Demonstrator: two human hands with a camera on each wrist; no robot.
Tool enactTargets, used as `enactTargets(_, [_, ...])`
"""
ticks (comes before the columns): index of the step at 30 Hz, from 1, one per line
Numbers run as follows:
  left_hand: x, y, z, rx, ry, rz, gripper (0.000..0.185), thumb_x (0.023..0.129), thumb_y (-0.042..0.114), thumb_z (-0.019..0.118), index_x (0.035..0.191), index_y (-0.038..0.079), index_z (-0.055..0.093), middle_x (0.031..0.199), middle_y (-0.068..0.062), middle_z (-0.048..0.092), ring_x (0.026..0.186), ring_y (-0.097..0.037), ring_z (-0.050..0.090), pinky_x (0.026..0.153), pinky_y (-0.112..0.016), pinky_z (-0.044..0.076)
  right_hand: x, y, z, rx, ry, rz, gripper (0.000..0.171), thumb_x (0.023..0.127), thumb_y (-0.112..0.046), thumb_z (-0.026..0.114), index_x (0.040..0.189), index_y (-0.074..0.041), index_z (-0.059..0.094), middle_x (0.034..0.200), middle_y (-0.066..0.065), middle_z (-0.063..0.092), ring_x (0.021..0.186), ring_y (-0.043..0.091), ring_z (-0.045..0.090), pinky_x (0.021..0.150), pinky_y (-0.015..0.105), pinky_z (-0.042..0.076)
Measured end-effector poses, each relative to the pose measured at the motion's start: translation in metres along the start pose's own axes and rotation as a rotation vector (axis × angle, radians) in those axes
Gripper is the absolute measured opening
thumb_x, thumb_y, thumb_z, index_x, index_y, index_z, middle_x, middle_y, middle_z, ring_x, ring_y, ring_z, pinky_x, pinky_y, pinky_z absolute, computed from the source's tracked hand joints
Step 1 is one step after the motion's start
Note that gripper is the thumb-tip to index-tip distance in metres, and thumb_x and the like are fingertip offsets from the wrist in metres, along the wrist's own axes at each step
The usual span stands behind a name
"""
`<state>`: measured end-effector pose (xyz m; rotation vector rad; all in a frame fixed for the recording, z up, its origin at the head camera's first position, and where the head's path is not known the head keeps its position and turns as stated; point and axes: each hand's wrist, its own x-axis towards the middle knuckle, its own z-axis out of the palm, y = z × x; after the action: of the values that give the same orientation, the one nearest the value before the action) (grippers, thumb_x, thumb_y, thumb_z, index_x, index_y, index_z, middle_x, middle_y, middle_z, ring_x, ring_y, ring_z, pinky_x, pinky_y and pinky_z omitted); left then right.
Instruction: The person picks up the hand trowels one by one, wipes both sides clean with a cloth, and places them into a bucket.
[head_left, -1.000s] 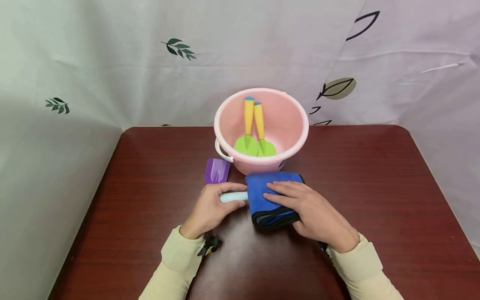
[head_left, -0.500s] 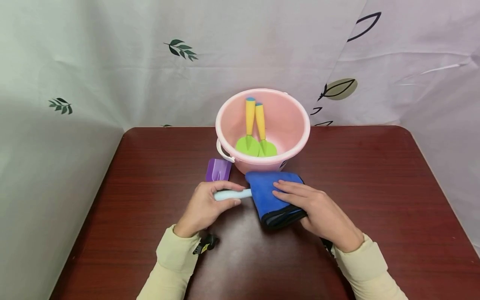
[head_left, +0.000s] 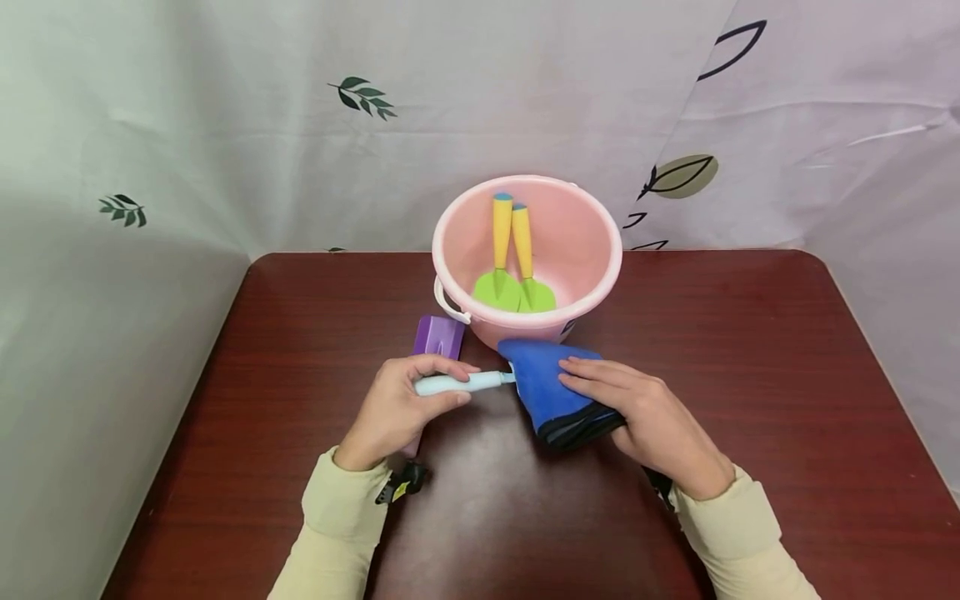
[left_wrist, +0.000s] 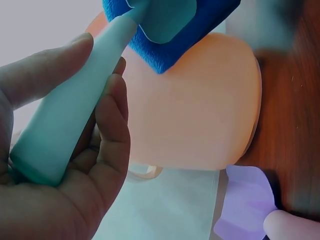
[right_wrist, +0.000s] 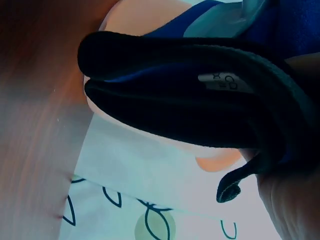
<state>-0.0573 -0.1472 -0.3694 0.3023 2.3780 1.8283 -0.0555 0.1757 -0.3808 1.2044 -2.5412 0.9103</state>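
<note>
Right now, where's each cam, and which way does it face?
Head: on the head, looking forward and down at the table; left hand, right hand and sleeves show.
Left wrist: on that wrist, facing the pale tool; left hand shows.
Right wrist: on that wrist, facing the folded blue cloth; part of right hand shows.
Both wrist views share: blue cloth, pink bucket.

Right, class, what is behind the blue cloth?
In the head view, the pink bucket stands beyond the blue cloth, two green-bladed tools inside it. The cloth hides part of the bucket's lower front.
</note>
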Motion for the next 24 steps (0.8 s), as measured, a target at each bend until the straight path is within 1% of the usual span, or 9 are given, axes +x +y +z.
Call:
enactTargets(4, [-0.001,-0.001,-0.005,-0.042,-0.013,0.012,0.016,0.079,0.0,0.083,0.089,0.009,0.075,0.101,-0.003,0.076,0.092,-0.021,0.069,0.074,-0.024,0.053,-0.001,0.003,-0.004,-0.016,0.028,0.001,0.076,0.063,0.019,0.044,0.13,-0.006,0.067,0.139,0.005,0.061,0.128,0.024,0.056,0.108,0.011,0.029])
enactTargets(9, [-0.001,-0.001,-0.009,-0.074,-0.028,0.012,0.015,0.08,0.0,0.083,0.09,0.007,0.073,0.103,-0.004,0.076,0.093,-0.022,0.069,0.075,-0.025,0.053,-0.002,0.005,-0.008,-0.034,0.083,0.014,0.074,0.063,0.018,0.043,0.128,-0.005,0.068,0.134,0.005,0.064,0.122,0.025,0.06,0.108,0.011,0.03])
enactTargets(16, [0.0,-0.002,-0.011,-0.043,-0.054,-0.003,0.015,0.08,0.005,0.084,0.093,0.009,0.076,0.102,-0.001,0.076,0.095,-0.021,0.069,0.076,-0.025,0.053,-0.005,0.005,-0.011,-0.06,0.178,0.077,0.075,0.065,0.015,0.039,0.128,-0.009,0.069,0.131,0.005,0.066,0.12,0.026,0.06,0.109,0.014,0.032])
enactTargets(19, [0.001,-0.002,-0.011,-0.037,-0.069,-0.018,0.015,0.081,0.007,0.084,0.093,0.009,0.076,0.102,-0.001,0.076,0.096,-0.021,0.069,0.076,-0.025,0.053,-0.004,0.005,-0.011,-0.068,0.236,0.078,0.073,0.065,0.014,0.037,0.126,-0.009,0.07,0.13,0.006,0.067,0.119,0.026,0.061,0.109,0.016,0.034])
enactTargets(21, [0.001,-0.003,-0.011,-0.031,-0.081,-0.028,0.015,0.081,0.007,0.084,0.093,0.01,0.075,0.102,-0.001,0.076,0.096,-0.021,0.069,0.077,-0.025,0.053,-0.004,0.005,-0.01,-0.067,0.282,0.063,0.072,0.066,0.013,0.036,0.125,-0.007,0.071,0.129,0.007,0.067,0.118,0.027,0.062,0.109,0.018,0.035])
enactTargets(24, [0.001,-0.004,-0.01,-0.016,-0.101,-0.036,0.014,0.081,0.007,0.083,0.092,0.01,0.075,0.102,0.0,0.076,0.095,-0.019,0.069,0.078,-0.025,0.054,-0.001,0.004,-0.008,-0.057,0.365,0.048,0.067,0.069,0.011,0.034,0.123,-0.004,0.072,0.127,0.009,0.068,0.117,0.027,0.062,0.108,0.02,0.038])
